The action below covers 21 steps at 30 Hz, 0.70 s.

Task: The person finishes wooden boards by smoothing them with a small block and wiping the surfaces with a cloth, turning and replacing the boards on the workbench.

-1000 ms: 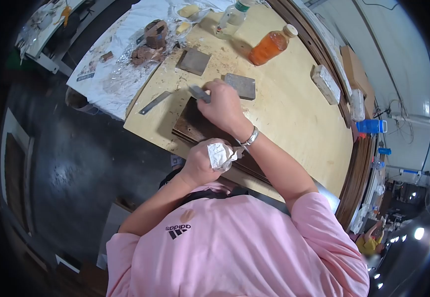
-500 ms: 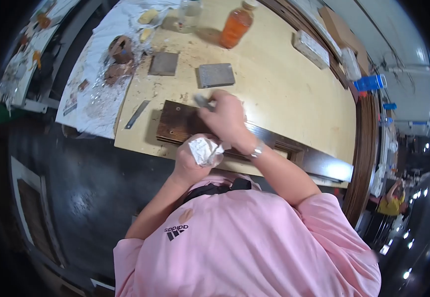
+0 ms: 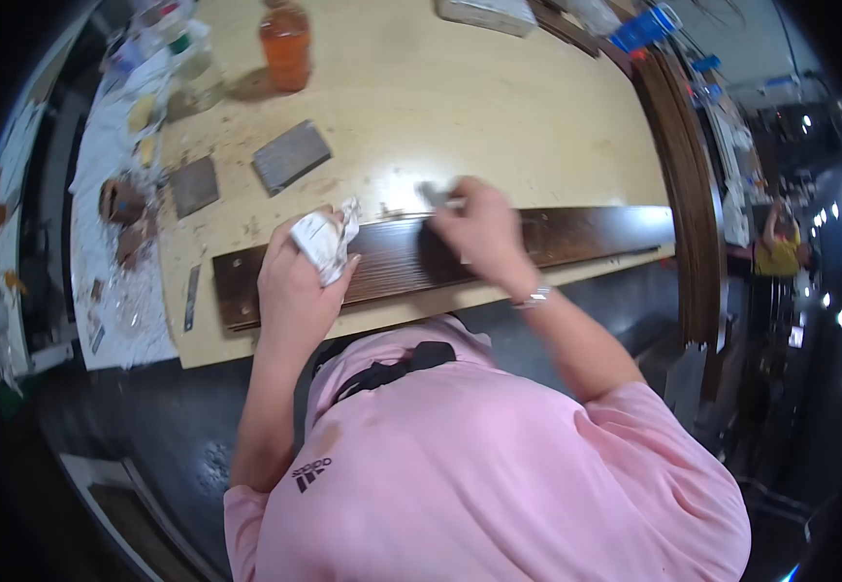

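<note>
A long dark wooden board point(image 3: 392, 264) lies along the near edge of the pale table point(image 3: 421, 116). Over its left part, my left hand point(image 3: 297, 281) is closed round a crumpled white wrapper point(image 3: 320, 244). My right hand point(image 3: 484, 233), wearing a metal wristband, is above the middle of the board, pinching a small grey blade-like tool point(image 3: 434, 194) whose outline is blurred. Two grey square blocks, one point(image 3: 292, 155) nearer the board and one point(image 3: 194, 186) farther left, rest behind the board's left part. A thin metal strip point(image 3: 191, 298) lies left of the board.
An orange bottle point(image 3: 286, 47) and a clear bottle point(image 3: 194, 78) stand at the back left. Brown putty point(image 3: 137, 242) lies on white sheeting point(image 3: 101, 320). Dark boards point(image 3: 678, 184) line the right side. A person in yellow point(image 3: 776, 254) is far right.
The view has swung right, showing more of the long board. My left hand has risen onto the board's left part with the wrapper. My right hand has moved right along the board with the tool.
</note>
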Motion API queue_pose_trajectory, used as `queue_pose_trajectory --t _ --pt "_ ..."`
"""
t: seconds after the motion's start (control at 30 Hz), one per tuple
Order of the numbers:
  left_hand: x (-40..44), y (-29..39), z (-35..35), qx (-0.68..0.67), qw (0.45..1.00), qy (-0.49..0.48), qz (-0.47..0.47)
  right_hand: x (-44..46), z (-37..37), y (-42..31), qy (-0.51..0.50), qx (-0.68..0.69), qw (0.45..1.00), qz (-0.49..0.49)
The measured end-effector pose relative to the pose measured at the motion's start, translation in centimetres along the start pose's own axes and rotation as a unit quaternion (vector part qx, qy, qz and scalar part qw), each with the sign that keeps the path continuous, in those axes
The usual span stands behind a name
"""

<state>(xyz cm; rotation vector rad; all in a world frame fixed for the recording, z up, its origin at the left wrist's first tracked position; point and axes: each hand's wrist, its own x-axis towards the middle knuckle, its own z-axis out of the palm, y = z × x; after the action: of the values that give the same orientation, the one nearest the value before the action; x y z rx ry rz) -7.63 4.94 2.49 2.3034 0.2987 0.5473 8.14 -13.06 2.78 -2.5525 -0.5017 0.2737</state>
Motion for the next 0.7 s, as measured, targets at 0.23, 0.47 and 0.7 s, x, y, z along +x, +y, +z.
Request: queue_pose_trajectory --t 0.23,0.47,0.7 --pt "0.9 -0.4 3.2 0.118 0.984 -0.133 -0.010 -0.5 -2.6 6.6 0.092 -0.069 0.993 0.035" --pt "0.5 -1.5 3.7 0.103 0.989 -0.109 0.009 -1.0 -1.7 4.9 0.077 0.008 0.997 -0.003" --pt "0.3 -0.8 4.3 0.049 0.996 -0.077 -0.025 2.1 -10.0 18.6 0.196 -0.131 0.956 0.173"
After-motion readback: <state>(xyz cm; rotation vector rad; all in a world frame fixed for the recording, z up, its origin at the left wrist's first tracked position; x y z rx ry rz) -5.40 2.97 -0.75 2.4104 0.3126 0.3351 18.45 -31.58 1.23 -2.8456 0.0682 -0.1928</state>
